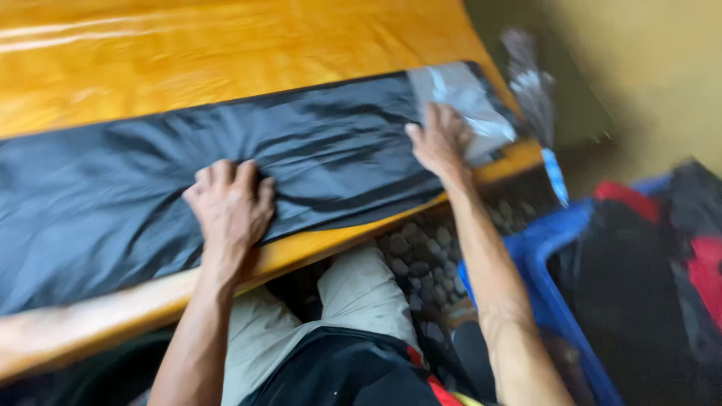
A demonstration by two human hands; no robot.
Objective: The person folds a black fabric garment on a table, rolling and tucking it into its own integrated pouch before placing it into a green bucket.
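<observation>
Right now I have my left hand (229, 203) pressing fingers-together on the dark cloth (150, 173) laid across the wooden table (188, 53), my right hand (440, 143) flattening its bagged end with spread fingers; next, I judge, smoothing outward.

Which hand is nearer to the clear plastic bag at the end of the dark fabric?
Right. The right hand rests on the clear plastic bag; the left hand presses the dark fabric farther left.

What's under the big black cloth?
The black cloth lies on a shiny orange table. Both hands, left and right, press on it. Whatever lies beneath it is covered.
</observation>
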